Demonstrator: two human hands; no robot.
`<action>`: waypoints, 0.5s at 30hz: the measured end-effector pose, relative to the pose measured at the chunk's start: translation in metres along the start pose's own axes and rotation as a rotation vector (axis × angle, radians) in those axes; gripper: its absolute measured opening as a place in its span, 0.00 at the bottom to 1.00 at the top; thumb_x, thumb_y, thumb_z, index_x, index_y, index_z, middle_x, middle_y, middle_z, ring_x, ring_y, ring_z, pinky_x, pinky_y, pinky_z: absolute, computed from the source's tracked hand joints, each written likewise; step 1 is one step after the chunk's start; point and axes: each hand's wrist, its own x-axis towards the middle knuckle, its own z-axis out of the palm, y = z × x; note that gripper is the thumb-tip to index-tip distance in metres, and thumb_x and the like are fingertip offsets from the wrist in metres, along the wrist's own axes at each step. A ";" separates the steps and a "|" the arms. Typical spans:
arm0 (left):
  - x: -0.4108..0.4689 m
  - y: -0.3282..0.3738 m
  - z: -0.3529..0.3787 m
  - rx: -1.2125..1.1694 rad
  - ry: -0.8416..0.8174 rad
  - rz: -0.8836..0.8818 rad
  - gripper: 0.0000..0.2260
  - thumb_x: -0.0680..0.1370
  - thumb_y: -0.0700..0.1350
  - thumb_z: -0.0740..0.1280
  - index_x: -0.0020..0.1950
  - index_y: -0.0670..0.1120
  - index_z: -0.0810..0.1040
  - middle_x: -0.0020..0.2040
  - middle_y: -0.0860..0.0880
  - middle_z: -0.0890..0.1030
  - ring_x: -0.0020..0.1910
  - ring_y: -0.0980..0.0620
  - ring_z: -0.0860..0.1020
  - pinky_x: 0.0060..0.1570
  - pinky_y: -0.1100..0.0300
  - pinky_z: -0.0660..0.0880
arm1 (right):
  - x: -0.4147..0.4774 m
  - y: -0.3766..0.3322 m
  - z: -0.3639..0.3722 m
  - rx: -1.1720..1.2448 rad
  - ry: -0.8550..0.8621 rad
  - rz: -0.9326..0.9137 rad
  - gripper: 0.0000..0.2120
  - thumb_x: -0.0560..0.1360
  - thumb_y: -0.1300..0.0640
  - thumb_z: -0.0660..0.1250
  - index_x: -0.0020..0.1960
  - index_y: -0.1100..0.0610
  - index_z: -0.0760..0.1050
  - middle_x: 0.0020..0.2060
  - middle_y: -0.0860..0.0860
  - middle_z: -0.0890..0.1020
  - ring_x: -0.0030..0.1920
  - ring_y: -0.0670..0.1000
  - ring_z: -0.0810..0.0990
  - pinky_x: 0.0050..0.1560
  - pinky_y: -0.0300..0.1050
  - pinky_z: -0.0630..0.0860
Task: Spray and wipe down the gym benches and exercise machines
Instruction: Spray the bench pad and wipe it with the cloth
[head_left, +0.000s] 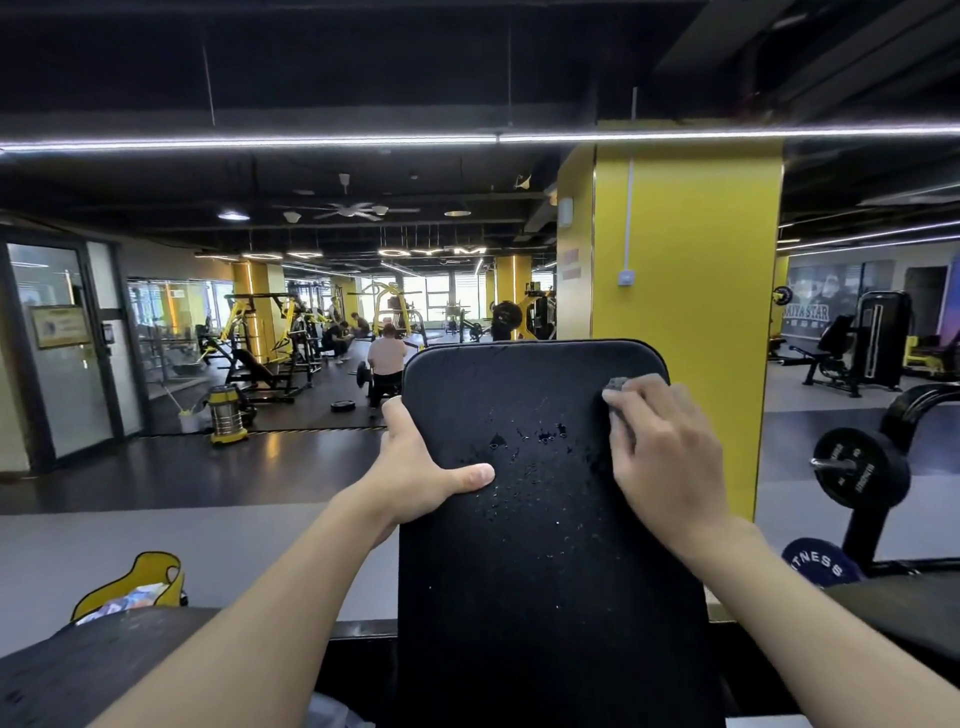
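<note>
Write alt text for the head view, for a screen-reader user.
A person's right hand holds a grey cloth against the upper right of a black bench pad flecked with spray droplets, while the left hand grips the pad's left edge. Behind stand a yellow pillar and gym machines.

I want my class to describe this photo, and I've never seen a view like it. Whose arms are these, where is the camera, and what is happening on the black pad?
The camera sits on a person's head, looking forward and down, so the arms are that person's own. The left hand grips the left edge of the black pad, thumb on its front. The right hand holds a grey sponge against the pad's upper right. Wet drops lie on its middle. Behind is a gym with a yellow pillar.
</note>
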 end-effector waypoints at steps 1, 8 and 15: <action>0.000 0.000 0.000 -0.001 0.001 0.001 0.51 0.62 0.55 0.83 0.71 0.57 0.50 0.71 0.47 0.65 0.69 0.45 0.69 0.69 0.43 0.70 | 0.001 -0.006 0.001 0.007 0.035 0.093 0.09 0.74 0.66 0.68 0.53 0.60 0.81 0.46 0.53 0.79 0.42 0.58 0.75 0.37 0.54 0.75; -0.002 0.003 0.000 0.002 -0.003 0.019 0.42 0.67 0.51 0.82 0.64 0.57 0.51 0.70 0.47 0.66 0.68 0.46 0.69 0.69 0.44 0.71 | -0.027 -0.023 -0.002 -0.024 -0.098 -0.316 0.08 0.73 0.65 0.67 0.51 0.59 0.80 0.47 0.53 0.80 0.40 0.58 0.74 0.37 0.53 0.73; -0.003 0.004 0.000 -0.002 0.008 0.029 0.41 0.67 0.50 0.82 0.61 0.58 0.51 0.69 0.47 0.67 0.67 0.46 0.70 0.68 0.44 0.72 | -0.028 -0.048 0.007 -0.041 -0.025 -0.097 0.10 0.71 0.63 0.65 0.51 0.60 0.80 0.45 0.55 0.79 0.41 0.59 0.74 0.37 0.53 0.72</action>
